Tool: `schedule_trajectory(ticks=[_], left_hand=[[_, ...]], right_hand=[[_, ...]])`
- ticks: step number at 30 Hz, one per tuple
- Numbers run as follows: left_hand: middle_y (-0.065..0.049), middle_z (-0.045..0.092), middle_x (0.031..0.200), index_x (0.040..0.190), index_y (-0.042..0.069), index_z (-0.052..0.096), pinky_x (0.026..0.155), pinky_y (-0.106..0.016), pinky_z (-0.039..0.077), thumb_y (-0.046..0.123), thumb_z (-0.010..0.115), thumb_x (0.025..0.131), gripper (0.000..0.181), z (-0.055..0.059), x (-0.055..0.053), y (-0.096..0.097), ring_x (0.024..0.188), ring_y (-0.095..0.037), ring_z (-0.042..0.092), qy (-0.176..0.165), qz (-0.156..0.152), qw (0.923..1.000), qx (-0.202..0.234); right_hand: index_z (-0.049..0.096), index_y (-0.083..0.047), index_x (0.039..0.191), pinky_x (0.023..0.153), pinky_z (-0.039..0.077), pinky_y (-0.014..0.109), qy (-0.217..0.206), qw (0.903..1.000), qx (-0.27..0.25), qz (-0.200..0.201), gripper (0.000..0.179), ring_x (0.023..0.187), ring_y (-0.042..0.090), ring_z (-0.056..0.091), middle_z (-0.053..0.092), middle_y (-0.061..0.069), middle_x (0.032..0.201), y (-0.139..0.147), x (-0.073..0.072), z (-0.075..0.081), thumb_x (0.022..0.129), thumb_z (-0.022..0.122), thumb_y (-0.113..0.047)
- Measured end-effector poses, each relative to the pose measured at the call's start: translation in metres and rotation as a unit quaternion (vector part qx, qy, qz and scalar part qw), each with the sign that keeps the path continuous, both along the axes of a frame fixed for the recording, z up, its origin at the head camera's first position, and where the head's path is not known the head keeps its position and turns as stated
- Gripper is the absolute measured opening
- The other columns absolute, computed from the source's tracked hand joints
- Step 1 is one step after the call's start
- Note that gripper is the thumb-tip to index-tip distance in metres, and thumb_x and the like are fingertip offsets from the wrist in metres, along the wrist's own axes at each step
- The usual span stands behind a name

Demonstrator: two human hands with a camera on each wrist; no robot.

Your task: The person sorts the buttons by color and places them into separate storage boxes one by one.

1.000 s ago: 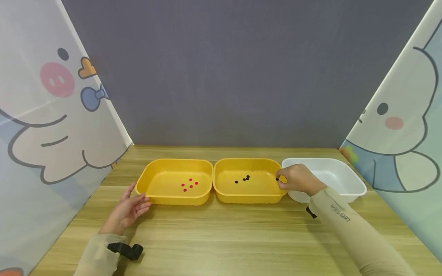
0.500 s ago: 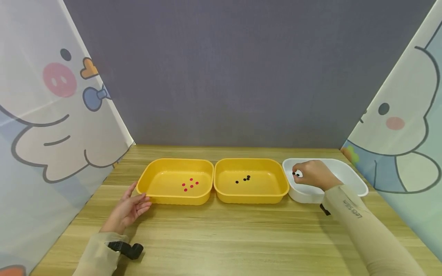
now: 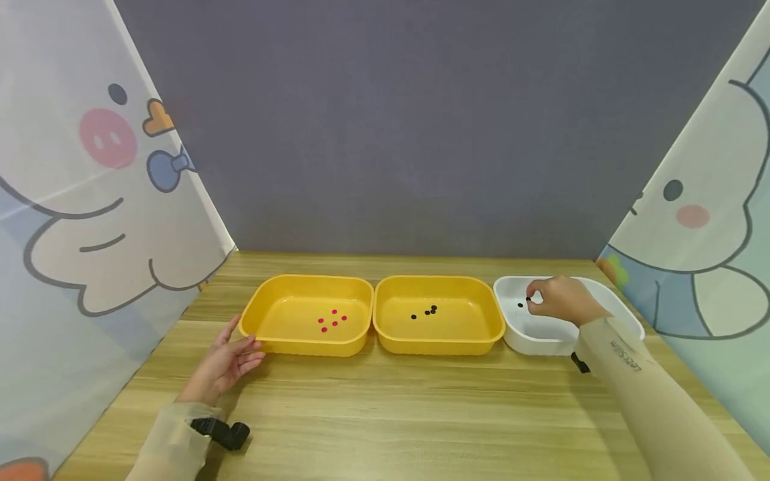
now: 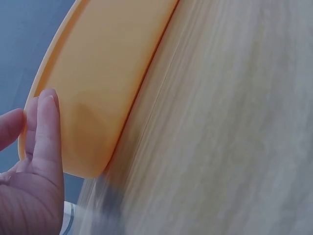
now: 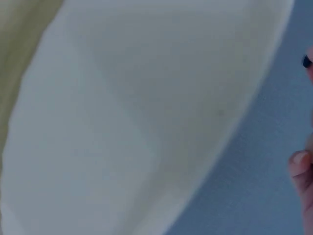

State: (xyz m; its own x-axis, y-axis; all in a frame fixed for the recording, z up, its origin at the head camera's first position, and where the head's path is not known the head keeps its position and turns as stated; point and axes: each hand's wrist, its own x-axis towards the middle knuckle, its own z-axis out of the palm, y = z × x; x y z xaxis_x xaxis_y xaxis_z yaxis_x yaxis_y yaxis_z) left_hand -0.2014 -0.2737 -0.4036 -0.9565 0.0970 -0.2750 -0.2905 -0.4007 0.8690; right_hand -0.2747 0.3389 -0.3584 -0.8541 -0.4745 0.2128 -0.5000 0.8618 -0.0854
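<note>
My left hand holds the corner of the left yellow tray, thumb and fingers on either side of its rim; the left wrist view shows the fingers along the tray's outer wall. Over the white tray, my right hand pinches a small round black piece between thumb and forefinger. That black piece also shows at the right edge of the right wrist view. Another black piece lies inside the white tray, just left of the fingertips.
Several small red pieces lie in the left yellow tray. The middle yellow tray has several black pieces. All three trays stand in a row on a wooden table, with a grey panel behind.
My right hand has moved right from the middle tray's right end to above the white tray, carrying the black piece. The left hand keeps its place on the left yellow tray.
</note>
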Motion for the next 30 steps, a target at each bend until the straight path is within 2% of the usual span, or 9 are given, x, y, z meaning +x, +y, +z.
schedule_trajectory(ticks=[4, 7, 16, 21, 24, 28, 30], left_hand=[[-0.003, 0.068, 0.071, 0.152, 0.028, -0.016, 0.064, -0.027, 0.059, 0.004, 0.041, 0.102, 0.079, 0.003, -0.001, -0.001, 0.062, -0.015, 0.069, -0.002, 0.001, 0.9996, -0.028], [-0.002, 0.068, 0.071, 0.152, 0.027, -0.015, 0.064, -0.028, 0.059, 0.004, 0.041, 0.102, 0.079, 0.005, -0.002, 0.001, 0.062, -0.015, 0.069, -0.006, 0.001, 0.9993, -0.037], [-0.002, 0.068, 0.07, 0.152, 0.027, -0.015, 0.063, -0.027, 0.059, 0.002, 0.039, 0.101, 0.078, 0.004, -0.007, 0.006, 0.061, -0.015, 0.068, -0.006, 0.001, 0.9993, -0.038], [-0.003, 0.068, 0.071, 0.151, 0.025, -0.018, 0.064, -0.026, 0.059, 0.003, 0.039, 0.102, 0.078, 0.003, -0.006, 0.006, 0.063, -0.014, 0.068, 0.004, -0.015, 0.9988, -0.045], [-0.002, 0.069, 0.073, 0.151, 0.023, -0.018, 0.064, -0.026, 0.059, 0.004, 0.039, 0.102, 0.077, 0.002, -0.005, 0.001, 0.063, -0.014, 0.068, 0.005, -0.031, 0.9964, -0.079], [0.0, 0.069, 0.074, 0.15, 0.018, -0.018, 0.065, -0.026, 0.059, 0.006, 0.038, 0.103, 0.075, 0.003, -0.003, -0.008, 0.065, -0.014, 0.069, 0.008, -0.054, 0.991, -0.122], [0.0, 0.069, 0.076, 0.149, 0.015, -0.02, 0.067, -0.027, 0.059, 0.007, 0.037, 0.103, 0.074, 0.005, 0.0, -0.013, 0.067, -0.014, 0.069, 0.009, -0.067, 0.9894, -0.128]], right_hand=[[0.069, -0.009, 0.087, 0.053, 0.041, 0.03, -0.073, 0.997, 0.002, -0.026, 0.014, 0.057, 0.012, 0.044, 0.059, -0.006, 0.068, -0.002, -0.008, 0.007, 0.078, 0.067, -0.019], [0.069, -0.009, 0.086, 0.054, 0.04, 0.029, -0.113, 0.9926, 0.013, -0.043, 0.015, 0.06, 0.014, 0.045, 0.059, -0.004, 0.07, 0.0, -0.015, 0.011, 0.076, 0.067, -0.02], [0.067, -0.009, 0.087, 0.055, 0.04, 0.029, -0.179, 0.9803, 0.024, -0.079, 0.018, 0.065, 0.016, 0.048, 0.057, -0.003, 0.073, 0.007, -0.022, 0.014, 0.076, 0.066, -0.023], [0.069, -0.004, 0.095, 0.061, 0.047, 0.035, -0.181, 0.9803, 0.024, -0.077, 0.025, 0.069, 0.018, 0.051, 0.064, 0.002, 0.082, 0.012, -0.02, 0.012, 0.079, 0.065, -0.023], [0.069, -0.002, 0.099, 0.067, 0.05, 0.041, -0.169, 0.9834, 0.018, -0.065, 0.026, 0.073, 0.019, 0.055, 0.067, 0.006, 0.089, 0.015, -0.015, 0.013, 0.083, 0.062, -0.02], [0.069, 0.0, 0.101, 0.069, 0.051, 0.044, -0.137, 0.989, 0.018, -0.053, 0.025, 0.074, 0.019, 0.056, 0.067, 0.008, 0.09, 0.019, -0.006, 0.018, 0.086, 0.059, -0.019], [0.069, -0.001, 0.099, 0.065, 0.05, 0.041, -0.107, 0.9927, 0.026, -0.049, 0.024, 0.07, 0.017, 0.054, 0.065, 0.004, 0.082, 0.022, 0.001, 0.02, 0.087, 0.059, -0.018]])
